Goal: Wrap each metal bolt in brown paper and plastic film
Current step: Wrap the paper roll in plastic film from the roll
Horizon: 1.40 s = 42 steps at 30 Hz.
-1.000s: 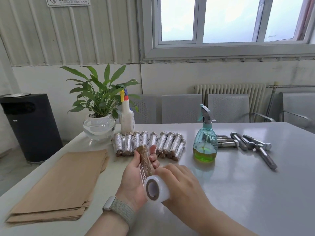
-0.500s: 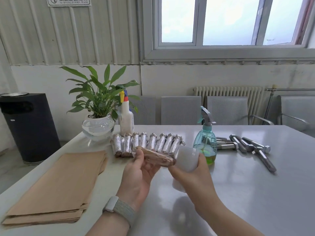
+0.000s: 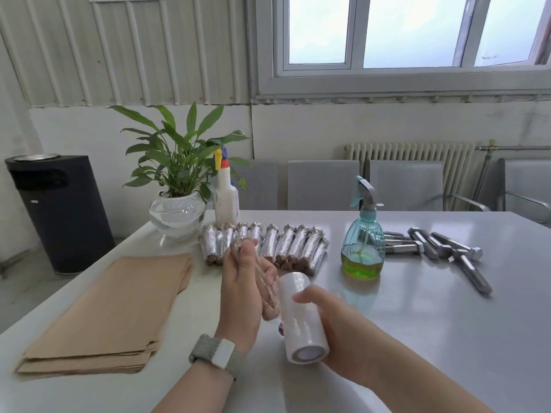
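My left hand [image 3: 241, 290] holds its grip around the paper-wrapped bolt [image 3: 262, 281], upright above the worktop [image 3: 417, 323], while my right hand [image 3: 337, 329] curls around the film roll [image 3: 301, 317] pressed against it. Just behind the bolt lies the row of wrapped bolts [image 3: 265, 245]; the bare bolts [image 3: 441, 248] lie well to its right, the brown paper stack [image 3: 110, 311] to its left.

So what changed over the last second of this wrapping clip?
The right hand swung the film roll round the paper-wrapped bolt, from near it, out behind, back alongside. The left hand turned the bolt flat, then upright, keeping hold. Wrapped row, bare bolts and paper stack stayed.
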{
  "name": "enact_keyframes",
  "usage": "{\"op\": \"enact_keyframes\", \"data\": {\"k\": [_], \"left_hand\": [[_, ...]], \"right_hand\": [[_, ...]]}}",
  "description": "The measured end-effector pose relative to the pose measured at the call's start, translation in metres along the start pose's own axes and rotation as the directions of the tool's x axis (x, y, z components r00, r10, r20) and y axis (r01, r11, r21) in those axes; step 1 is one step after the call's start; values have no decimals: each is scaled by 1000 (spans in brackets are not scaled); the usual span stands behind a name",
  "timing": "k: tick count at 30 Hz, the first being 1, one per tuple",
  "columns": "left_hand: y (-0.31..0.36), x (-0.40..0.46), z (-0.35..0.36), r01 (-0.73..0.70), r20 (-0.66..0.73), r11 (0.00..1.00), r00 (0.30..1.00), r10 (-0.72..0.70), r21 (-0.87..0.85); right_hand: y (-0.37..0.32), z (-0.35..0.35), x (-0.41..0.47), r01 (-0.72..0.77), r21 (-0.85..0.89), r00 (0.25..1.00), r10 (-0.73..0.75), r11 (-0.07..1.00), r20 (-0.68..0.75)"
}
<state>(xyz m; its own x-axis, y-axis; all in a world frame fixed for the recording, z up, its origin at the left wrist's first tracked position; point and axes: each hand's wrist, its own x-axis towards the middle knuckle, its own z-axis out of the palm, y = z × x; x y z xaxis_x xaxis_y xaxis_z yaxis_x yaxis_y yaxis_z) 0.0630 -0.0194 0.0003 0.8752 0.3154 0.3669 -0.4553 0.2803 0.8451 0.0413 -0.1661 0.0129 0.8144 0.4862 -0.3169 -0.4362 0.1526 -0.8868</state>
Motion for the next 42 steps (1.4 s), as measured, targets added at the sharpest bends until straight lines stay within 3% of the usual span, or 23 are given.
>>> {"op": "enact_keyframes", "data": {"k": [6, 10, 13, 17, 23, 31, 37, 42], "left_hand": [[1, 4, -5, 127, 3, 992, 992, -127, 7], [0, 4, -5, 266, 114, 958, 954, -278, 107], [-2, 0, -3, 295, 223, 929, 913, -343, 222], [-2, -4, -1, 253, 266, 913, 901, -343, 321], [0, -7, 0, 238, 328, 921, 882, -338, 308], [-1, -11, 6, 259, 381, 911, 845, -375, 322], [-6, -12, 6, 405, 367, 881, 802, -470, 243], [-11, -13, 7, 416, 341, 871, 805, -486, 261]], "right_hand": [[-2, -5, 0, 76, -65, 996, -78, 995, -34], [-9, -11, -2, 137, -177, 987, -150, 975, -62], [-13, -18, -4, 98, -182, 992, -110, 978, -55], [-16, -28, -4, 12, -107, 997, -19, 994, -70], [-20, -38, 1, 86, -280, 982, -128, 956, -136], [-23, -43, 1, 56, -340, 992, -91, 939, -89], [-28, -47, -1, -1, -211, 997, -16, 978, -78], [-28, -49, -3, -32, -165, 995, 16, 986, -102]]}}
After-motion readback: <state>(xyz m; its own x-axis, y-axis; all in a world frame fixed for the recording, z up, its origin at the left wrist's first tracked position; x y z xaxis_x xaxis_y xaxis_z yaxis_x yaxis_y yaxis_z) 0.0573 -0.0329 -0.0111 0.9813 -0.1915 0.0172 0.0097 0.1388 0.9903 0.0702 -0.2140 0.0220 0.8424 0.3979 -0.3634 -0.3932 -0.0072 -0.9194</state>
